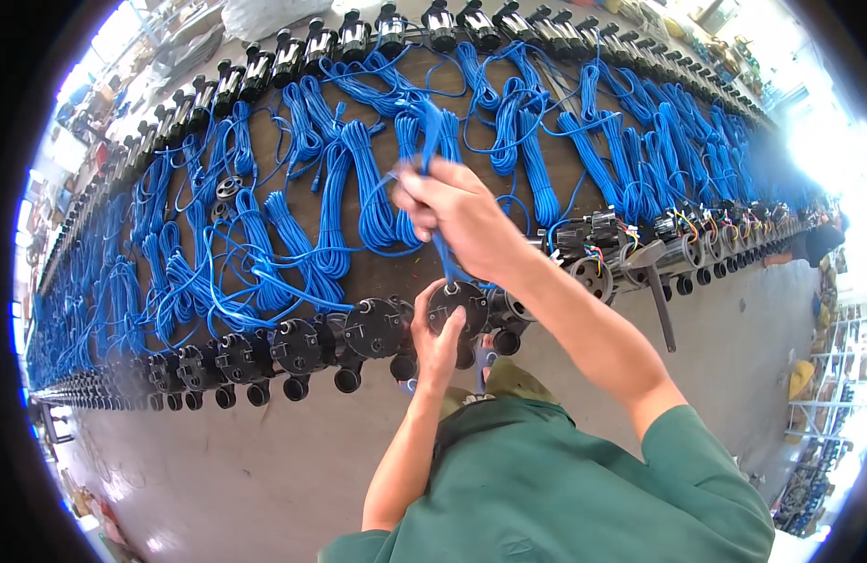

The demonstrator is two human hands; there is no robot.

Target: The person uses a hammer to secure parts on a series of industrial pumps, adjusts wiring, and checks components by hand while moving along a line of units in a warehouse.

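My left hand (435, 342) wraps round a black round end cover (449, 306) at the table's near edge, its thumb pressed on the cover's face. A blue cable (442, 253) rises from the top of this cover. Above it my right hand (457, 211) is closed on the cable, with blue strands showing above and below the fist. The strands above are smeared by motion. To the left stands a similar black unit with a round cover (373, 327). Just beyond my hands lies a bundle of coiled blue cable (366, 183).
Black cylindrical units (319, 42) line the far edge of the brown table (358, 286). Open-ended units with coloured wires (593, 267) stand on the near right, where a hammer (655, 281) rests with its handle hanging over the edge. Shelves (818, 413) stand far right.
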